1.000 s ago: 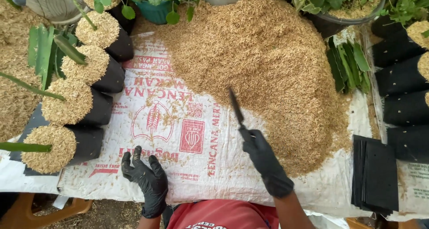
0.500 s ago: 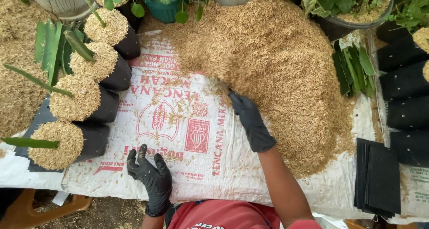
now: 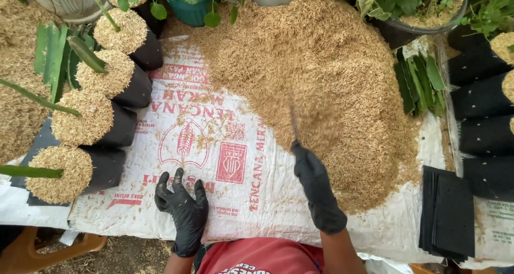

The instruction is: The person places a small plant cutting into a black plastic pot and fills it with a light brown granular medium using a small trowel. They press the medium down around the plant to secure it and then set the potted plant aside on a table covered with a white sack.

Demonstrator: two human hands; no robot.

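Both my hands wear black gloves. My left hand (image 3: pixel 182 204) lies flat with its fingers spread on a white printed sack (image 3: pixel 214 145) near the front edge. My right hand (image 3: pixel 316 183) is closed on a thin flat black thing (image 3: pixel 294 125), likely an empty planting bag seen edge-on. It points up at the near left edge of a big heap of tan husks (image 3: pixel 321 65). Husks around its tip look blurred.
A row of black bags filled with husks (image 3: pixel 80 119) lies at the left among long green leaves. A stack of flat empty black bags (image 3: pixel 450 210) sits at the front right, with more black bags (image 3: pixel 482 103) behind it. Cut leaves (image 3: pixel 420 76) and potted plants (image 3: pixel 187 1) border the heap.
My right hand reached forward into the heap's edge half a second ago and has now pulled back toward me with the black thing upright. My left hand barely moved.
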